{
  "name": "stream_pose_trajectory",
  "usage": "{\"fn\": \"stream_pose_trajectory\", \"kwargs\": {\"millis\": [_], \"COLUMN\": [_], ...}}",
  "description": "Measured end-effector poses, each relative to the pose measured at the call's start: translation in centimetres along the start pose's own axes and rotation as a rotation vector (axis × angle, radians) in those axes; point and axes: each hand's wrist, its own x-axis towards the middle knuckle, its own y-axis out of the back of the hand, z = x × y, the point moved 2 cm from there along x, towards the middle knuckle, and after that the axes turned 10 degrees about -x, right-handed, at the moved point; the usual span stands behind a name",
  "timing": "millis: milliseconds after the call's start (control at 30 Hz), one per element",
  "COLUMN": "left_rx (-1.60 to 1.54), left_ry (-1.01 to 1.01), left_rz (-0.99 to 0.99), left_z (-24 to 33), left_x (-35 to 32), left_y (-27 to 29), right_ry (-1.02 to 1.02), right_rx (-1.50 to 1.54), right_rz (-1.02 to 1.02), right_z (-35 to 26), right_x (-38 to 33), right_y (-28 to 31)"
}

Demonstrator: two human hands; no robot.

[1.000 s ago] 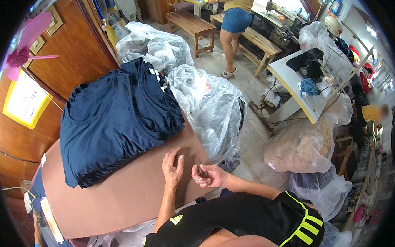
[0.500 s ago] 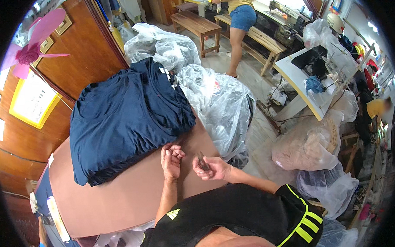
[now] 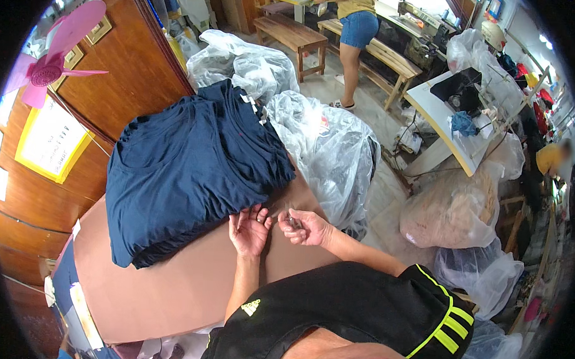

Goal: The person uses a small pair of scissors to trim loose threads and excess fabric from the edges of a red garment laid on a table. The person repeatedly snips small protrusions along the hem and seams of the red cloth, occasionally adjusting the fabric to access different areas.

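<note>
Navy garment stack (image 3: 193, 170), left hand (image 3: 250, 229) now open at its edge, right hand (image 3: 302, 225) still pinching small tool

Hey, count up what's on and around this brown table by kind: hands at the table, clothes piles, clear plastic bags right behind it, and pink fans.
Hands at the table: 2 (left hand, right hand)
Navy clothes pile: 1
Clear plastic bags behind the table: 2
Pink fan: 1
Total: 6

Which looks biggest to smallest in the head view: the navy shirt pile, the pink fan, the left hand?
1. Navy shirt pile, far the largest.
2. Pink fan.
3. Left hand, resting at the pile's edge; it is nearer the camera, yet looks smallest.
</note>
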Motion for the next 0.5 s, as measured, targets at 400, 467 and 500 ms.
{"fn": "stream_pose_trajectory", "kwargs": {"millis": [400,467,500], "left_rx": [0.024,0.034,0.039], "left_ry": [-0.028,-0.030,-0.030], "left_rz": [0.004,0.013,0.018], "left_z": [-0.43,-0.28,-0.25], "left_x": [0.07,-0.01,-0.01], "left_y": [-0.58,-0.47,-0.41], "right_ry": [-0.003,-0.014,-0.019], "right_rx": [-0.042,-0.044,-0.043], "right_rz": [-0.053,-0.031,-0.028], "right_z": [-0.34,-0.39,-0.47], "right_x": [0.18,0.26,0.28], "right_y": [-0.20,-0.37,-0.45]}}
